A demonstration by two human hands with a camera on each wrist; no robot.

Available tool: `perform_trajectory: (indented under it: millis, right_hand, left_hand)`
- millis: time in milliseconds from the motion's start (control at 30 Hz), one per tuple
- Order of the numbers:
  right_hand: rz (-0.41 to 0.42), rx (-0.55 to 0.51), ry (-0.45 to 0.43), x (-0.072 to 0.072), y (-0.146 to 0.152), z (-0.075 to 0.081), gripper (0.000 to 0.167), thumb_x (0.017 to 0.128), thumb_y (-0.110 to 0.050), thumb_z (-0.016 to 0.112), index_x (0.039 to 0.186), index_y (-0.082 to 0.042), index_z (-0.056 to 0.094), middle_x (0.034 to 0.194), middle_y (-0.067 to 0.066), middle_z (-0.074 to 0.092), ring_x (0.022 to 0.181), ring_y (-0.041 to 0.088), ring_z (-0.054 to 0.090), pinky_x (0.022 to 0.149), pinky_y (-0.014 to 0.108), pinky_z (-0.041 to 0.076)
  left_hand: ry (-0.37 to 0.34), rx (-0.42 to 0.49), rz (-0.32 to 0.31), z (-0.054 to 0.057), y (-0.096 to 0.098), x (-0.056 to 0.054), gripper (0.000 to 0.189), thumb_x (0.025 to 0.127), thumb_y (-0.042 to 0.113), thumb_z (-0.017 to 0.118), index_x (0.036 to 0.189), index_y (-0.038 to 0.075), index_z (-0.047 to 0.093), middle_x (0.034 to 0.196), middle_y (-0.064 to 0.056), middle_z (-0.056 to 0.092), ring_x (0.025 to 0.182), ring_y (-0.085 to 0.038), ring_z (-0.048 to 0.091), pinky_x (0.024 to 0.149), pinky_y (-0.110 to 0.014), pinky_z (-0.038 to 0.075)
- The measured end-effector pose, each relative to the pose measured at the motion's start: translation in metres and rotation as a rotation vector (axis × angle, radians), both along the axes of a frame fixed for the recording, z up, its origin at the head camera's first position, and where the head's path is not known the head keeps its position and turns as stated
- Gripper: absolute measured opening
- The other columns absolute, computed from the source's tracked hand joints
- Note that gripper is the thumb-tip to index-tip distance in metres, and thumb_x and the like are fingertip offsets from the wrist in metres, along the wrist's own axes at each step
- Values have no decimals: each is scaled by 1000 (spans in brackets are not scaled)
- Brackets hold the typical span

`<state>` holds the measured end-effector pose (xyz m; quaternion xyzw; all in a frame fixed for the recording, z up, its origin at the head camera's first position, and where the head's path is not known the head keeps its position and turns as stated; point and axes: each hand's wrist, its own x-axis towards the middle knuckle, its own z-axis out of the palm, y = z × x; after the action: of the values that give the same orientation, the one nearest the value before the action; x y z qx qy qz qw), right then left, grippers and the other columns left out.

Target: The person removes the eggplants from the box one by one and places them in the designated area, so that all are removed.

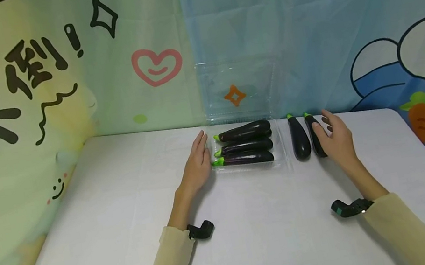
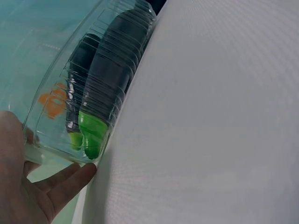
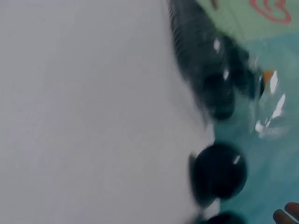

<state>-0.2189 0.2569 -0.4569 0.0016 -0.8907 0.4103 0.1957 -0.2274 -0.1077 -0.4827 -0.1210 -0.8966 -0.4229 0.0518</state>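
A clear plastic clamshell box [image 1: 280, 151] lies with its lid [image 1: 252, 68] raised, holding several dark eggplants [image 1: 246, 147] with green stem ends. My left hand [image 1: 197, 164] rests against the box's left end, its fingers fairly straight; the left wrist view shows fingertips [image 2: 88, 170] at the box's corner. To the right of the box, one loose eggplant [image 1: 300, 138] lies lengthwise on the table. Beside it lies another eggplant [image 1: 313, 133], partly covered by my right hand [image 1: 336, 136]. That hand's thumb reaches over it, with fingers loosely bent; the right wrist view is blurred.
A white-covered table [image 1: 265, 237] extends in front of me. Behind the box hangs a printed cloth backdrop [image 1: 305, 31] with cartoon figures and lettering. A black camera [image 1: 202, 230] is strapped to the left wrist, and another camera [image 1: 349, 208] to the right.
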Motion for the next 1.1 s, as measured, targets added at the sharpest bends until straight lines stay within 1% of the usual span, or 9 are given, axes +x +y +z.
perform_trajectory:
  millis: [133,300,433,633,733,767,867,967,1100]
  right_hand:
    - [79,54,92,2,-15,11,44,98,-17,55,138,1,51,138,26,51,125,43,50,99,59,43]
    - [228,127,159,5,-35,26,38,95,-14,61,131,-3,59,135,23,56,127,42,51,102,59,40]
    - [375,209,168,5,-52,39,39,92,-12,65,130,-4,61,136,22,56,127,41,50,103,60,40]
    - [555,287,104,0,-74,55,43,91,-15,66,133,-6,59,140,21,53,130,40,47,100,59,42]
    - [608,327,83,-3,-82,59,45,91,-16,67,134,-6,58,140,19,53,130,38,48,98,57,45]
    - [621,341,82,-5,-85,60,46,91,-17,67,134,-6,58,140,19,53,130,38,48,94,55,48]
    - [645,384,88,-8,-91,63,47,90,-18,68,134,-6,58,140,19,54,128,37,50,91,52,50]
    - [666,407,77,-10,-96,64,47,90,-19,68,134,-5,58,139,19,55,129,38,50,96,53,48]
    - [684,439,36,-11,-100,64,48,92,-21,66,136,-6,56,140,19,54,130,39,49,105,56,41]
  left_hand:
    - [3,3,-6,-1,0,0,49,105,18,31,152,4,30,162,-4,23,149,-19,24,121,-40,25]
    - [8,2,-4,-1,0,0,49,104,17,32,151,3,31,162,-3,24,149,-20,25,120,-40,27]
    - [13,-2,-1,-1,0,-1,49,104,18,32,151,4,32,162,-4,24,149,-20,26,120,-41,28]
    - [12,3,5,0,0,-1,48,104,17,32,151,5,32,162,-2,24,149,-19,25,120,-41,27]
    - [12,5,6,-1,0,-1,48,104,16,33,151,4,32,162,-2,24,149,-19,25,120,-40,27]
    - [14,6,6,-1,0,-2,48,104,16,33,151,4,32,162,-3,24,149,-19,25,120,-40,27]
    - [18,6,5,-2,0,-2,48,104,15,34,151,4,32,162,-4,24,149,-19,25,120,-40,26]
    - [21,8,3,-2,0,-2,48,104,14,34,151,4,32,162,-5,25,149,-19,25,120,-40,27]
    - [18,9,2,-2,-1,-2,48,104,14,34,151,4,32,162,-4,25,149,-19,25,120,-41,27]
